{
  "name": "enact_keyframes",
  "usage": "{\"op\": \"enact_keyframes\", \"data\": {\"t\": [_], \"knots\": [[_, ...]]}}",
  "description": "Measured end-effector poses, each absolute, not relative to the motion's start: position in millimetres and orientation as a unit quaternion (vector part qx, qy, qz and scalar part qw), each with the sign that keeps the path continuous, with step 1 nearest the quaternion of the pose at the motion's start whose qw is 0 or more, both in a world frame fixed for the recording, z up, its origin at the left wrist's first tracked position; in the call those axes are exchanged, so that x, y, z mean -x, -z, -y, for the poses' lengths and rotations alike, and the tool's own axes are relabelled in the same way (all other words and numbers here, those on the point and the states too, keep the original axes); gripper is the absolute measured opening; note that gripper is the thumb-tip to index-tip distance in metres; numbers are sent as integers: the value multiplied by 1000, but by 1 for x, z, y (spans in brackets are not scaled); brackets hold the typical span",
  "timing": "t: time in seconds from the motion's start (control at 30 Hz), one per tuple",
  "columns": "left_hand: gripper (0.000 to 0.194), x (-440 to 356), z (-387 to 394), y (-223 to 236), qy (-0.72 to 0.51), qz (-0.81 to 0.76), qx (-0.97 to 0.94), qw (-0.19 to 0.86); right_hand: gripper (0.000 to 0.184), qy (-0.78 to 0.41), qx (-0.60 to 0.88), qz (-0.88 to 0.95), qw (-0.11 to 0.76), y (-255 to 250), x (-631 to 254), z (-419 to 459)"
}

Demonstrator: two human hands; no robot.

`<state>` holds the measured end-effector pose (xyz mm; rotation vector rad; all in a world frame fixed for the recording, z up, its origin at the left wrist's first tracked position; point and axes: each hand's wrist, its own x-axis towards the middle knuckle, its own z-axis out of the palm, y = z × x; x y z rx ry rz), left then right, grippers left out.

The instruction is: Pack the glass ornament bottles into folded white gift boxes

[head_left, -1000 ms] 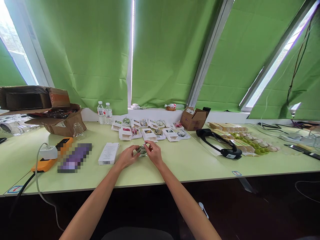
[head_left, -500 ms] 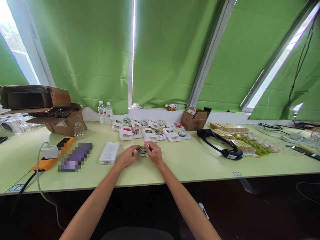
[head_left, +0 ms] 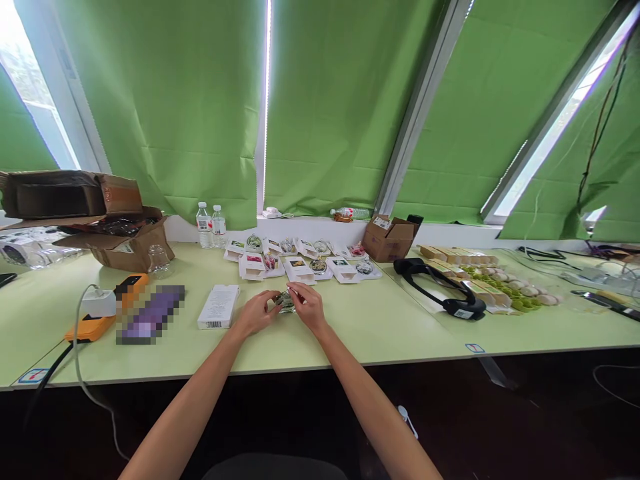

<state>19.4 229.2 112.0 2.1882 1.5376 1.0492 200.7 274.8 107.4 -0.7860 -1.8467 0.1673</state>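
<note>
Two bare hands on one small shiny packet (head_left: 285,302), right over the bench (head_left: 380,327) near its front edge. Left hand's (head_left: 259,312) fingers are curled in, pinching its left side. Right hand's (head_left: 307,307) fingers are nearly closed, pinching the top right. White box (head_left: 219,307) lies just left of the hands, open white boxes (head_left: 299,270) sit behind them.

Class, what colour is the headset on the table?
The headset is black, shown best in the head view.

Both hands, left (head_left: 259,312) and right (head_left: 307,307), hold a shiny item (head_left: 285,302), with a white box (head_left: 219,307) left of their grip, small cartons (head_left: 299,270) beyond it, and a headset (head_left: 440,288) to its right.
</note>
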Motion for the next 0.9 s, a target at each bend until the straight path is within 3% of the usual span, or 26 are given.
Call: {"op": "enact_keyframes", "data": {"t": [0.9], "knots": [[39, -18, -230, -110, -364, -520, -761, 137, 24, -11, 282, 781, 557, -106, -202, -275]]}}
